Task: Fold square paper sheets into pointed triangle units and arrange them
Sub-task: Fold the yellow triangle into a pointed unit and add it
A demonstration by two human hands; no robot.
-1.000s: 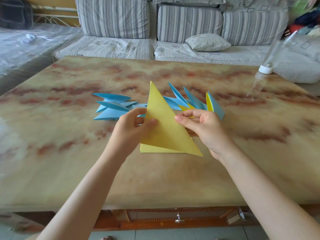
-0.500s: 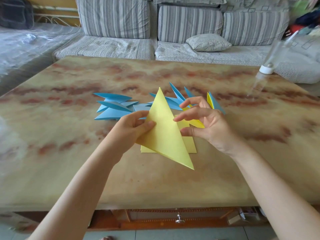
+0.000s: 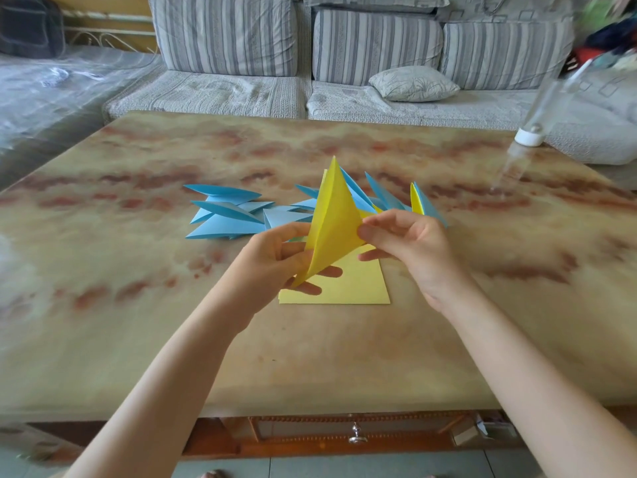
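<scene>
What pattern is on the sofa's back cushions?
Grey and white vertical stripes on the back cushions, head view.

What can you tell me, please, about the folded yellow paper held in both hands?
The yellow paper is a thin sheet folded into a tall pointed triangle, creased down its middle. It is held nearly upright above the table, tip up. The left hand grips its lower corner; the right hand pinches its right corner. Flat yellow sheets lie beneath it.

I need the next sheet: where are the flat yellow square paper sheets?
Head view: the flat yellow sheets lie centre on the marbled table, below the left hand and the folded yellow triangle it holds, nearer the person than the blue folded units.
</scene>
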